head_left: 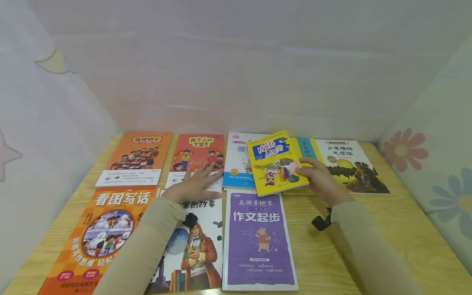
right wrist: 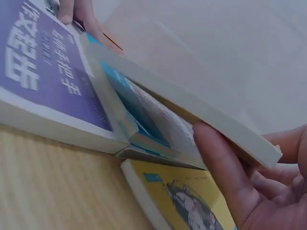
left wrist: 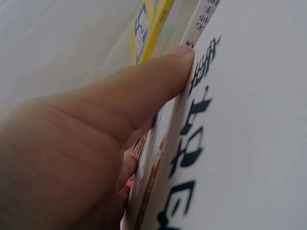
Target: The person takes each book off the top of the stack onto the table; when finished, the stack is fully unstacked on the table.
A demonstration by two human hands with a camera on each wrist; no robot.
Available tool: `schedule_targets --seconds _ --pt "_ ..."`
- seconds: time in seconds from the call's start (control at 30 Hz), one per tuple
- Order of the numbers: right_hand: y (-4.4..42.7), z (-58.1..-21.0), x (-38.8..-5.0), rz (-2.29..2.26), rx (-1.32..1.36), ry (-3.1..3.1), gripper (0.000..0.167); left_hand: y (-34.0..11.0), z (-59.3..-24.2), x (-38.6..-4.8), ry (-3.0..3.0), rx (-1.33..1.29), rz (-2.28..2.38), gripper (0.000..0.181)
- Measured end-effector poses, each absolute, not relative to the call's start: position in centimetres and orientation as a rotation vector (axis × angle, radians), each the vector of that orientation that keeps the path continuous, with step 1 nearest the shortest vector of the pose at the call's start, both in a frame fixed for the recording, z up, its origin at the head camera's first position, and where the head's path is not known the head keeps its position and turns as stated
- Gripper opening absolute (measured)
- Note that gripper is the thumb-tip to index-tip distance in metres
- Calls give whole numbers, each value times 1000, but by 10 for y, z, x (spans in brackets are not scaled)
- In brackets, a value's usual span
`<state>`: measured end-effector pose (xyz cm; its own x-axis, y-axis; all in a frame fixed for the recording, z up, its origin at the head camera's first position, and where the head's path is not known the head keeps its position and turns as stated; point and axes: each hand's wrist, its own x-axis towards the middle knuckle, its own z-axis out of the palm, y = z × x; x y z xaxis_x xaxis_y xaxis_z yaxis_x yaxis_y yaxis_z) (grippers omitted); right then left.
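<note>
A yellow book [head_left: 273, 178] is tilted over the blue-and-white book [head_left: 237, 174] and a teal-and-yellow book [head_left: 307, 149]. My right hand [head_left: 322, 178] pinches its right edge, thumb on one face and fingers on the other. In the right wrist view its page block [right wrist: 192, 103] stands raised at the hand's end above the books below. Spread out flat, my left hand [head_left: 193, 184] rests across a red book [head_left: 200, 143] and the white book [head_left: 199, 246] with a long-haired figure. The left thumb [left wrist: 163, 72] lies by that white book's top edge.
A purple book [head_left: 258, 229] lies in front, beside the white one. Two orange books, one at the back [head_left: 138, 153] and one nearer [head_left: 110, 229], lie at left. A white book with a yellow moon [head_left: 354, 164] is at back right. Pale curtains [head_left: 236, 82] enclose the wooden table [head_left: 405, 246].
</note>
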<state>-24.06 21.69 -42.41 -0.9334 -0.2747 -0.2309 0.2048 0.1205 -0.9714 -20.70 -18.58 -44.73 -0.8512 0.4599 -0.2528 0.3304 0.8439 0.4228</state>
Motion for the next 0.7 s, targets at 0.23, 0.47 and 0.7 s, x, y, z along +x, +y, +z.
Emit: schedule_targets --seconds 0.23,0.47,0.7 --pt "257 -423 -202 -2153 -36 1725 24 -186 -450 -205 2655 618 569 86" --pt "290 -423 -170 -2195 -83 1522 21 -187 -450 -208 2672 630 585 85" --pt "319 -428 -141 -2048 -247 1444 31 -188 -454 -205 2669 594 627 83"
